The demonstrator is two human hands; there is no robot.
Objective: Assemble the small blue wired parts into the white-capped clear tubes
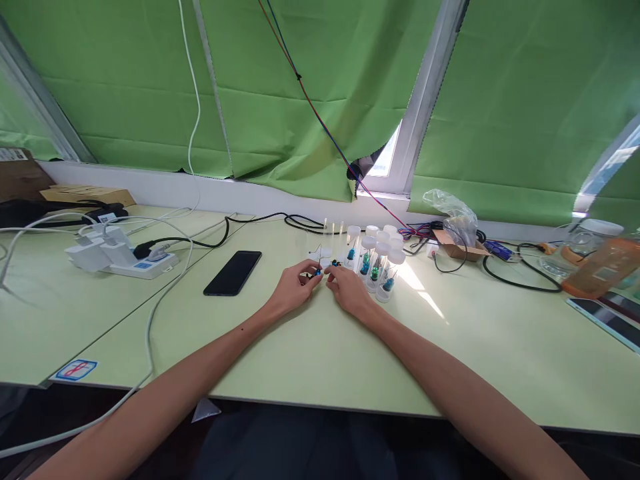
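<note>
My left hand (293,288) is closed in a pinch on a small blue piece with a thin dark wire (318,272) standing up from it. Close beside it, my right hand (347,288) has its fingers curled together, with a small dark and yellowish piece (335,263) at the fingertips. Whether that piece is gripped or only touched is hard to see. Just right of my hands stands a cluster of clear tubes with white caps (382,247), holding blue and green pieces (375,273) with thin wires. Behind my fingertips are clear uncapped containers (328,239).
A black phone (233,273) lies to the left. Further left is a power strip (150,265) with white plugs and trailing cables. At right are a small cardboard box (457,248) with a plastic bag, an orange bottle (603,268), a clear jar (580,250) and a tablet-like device (607,323).
</note>
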